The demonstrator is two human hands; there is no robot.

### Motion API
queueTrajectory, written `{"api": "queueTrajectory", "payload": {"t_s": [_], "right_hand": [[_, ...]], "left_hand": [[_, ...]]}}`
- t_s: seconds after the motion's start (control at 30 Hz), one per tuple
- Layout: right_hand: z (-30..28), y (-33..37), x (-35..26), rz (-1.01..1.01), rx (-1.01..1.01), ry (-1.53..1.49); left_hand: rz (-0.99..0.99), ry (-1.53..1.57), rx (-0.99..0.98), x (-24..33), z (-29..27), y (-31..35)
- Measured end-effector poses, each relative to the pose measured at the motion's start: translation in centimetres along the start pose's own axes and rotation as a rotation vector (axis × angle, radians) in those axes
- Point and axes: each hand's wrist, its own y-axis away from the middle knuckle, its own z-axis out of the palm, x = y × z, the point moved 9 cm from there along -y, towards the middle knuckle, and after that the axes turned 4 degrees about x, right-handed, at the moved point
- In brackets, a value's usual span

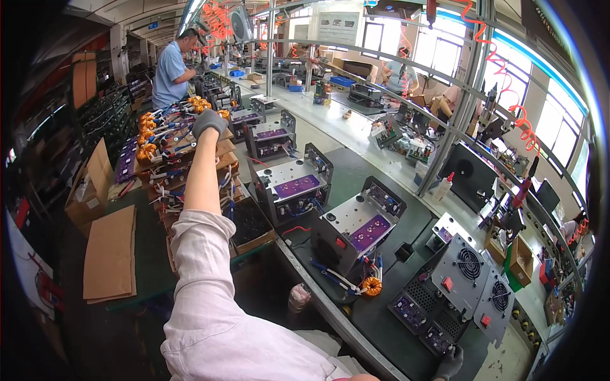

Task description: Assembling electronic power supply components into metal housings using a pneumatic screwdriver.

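Your left hand (210,122) in its grey glove reaches far out over the tray of orange coil parts (166,136), fingers curled down on them, though you cannot tell if they hold one, and a tug could snag the blue wires and spill the pile. Your right hand (450,363) grips the corner of the grey fan panel (459,273), which could slip off. A flat brown cardboard sheet (111,254) lies left, beside an open brown box (89,187).

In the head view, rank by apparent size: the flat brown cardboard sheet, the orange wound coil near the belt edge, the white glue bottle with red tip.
1. Flat brown cardboard sheet, clearly largest.
2. and 3. Orange wound coil and white glue bottle with red tip look similar; differing distance leaves their order unsure.
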Motion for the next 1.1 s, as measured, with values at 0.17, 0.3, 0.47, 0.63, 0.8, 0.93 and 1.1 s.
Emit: {"api": "queueTrajectory", "payload": {"t_s": [0.17,0.3,0.47,0.63,0.8,0.93,1.1], "right_hand": [[-0.5,-1.4,1.2,-0.17,0.385,-0.469],[-0.2,0.4,3.9,0.43,0.068,-0.967],[0.5,4.9,-5.7,0.288,-0.354,-1.281],[-2.3,8.2,-14.7,0.23,-0.467,-1.125],[-3.6,8.3,-17.5,0.133,-0.452,-1.146],[-4.2,8.3,-18.5,0.198,-0.429,-1.166],[-4.0,7.6,-18.5,0.157,-0.464,-1.059]], "left_hand": [[0.305,1.002,0.057,1.1,-2.6,-1.0],[0.547,1.85,-0.614,9.2,-6.5,9.0],[0.405,1.975,-1.035,11.2,-6.2,24.7],[0.141,1.736,-1.335,9.7,0.9,40.8],[0.077,1.468,-1.898,8.1,7.7,53.3],[0.347,1.185,-1.893,7.2,9.0,58.4],[1.825,0.704,-1.042,8.4,1.3,64.9]]}}
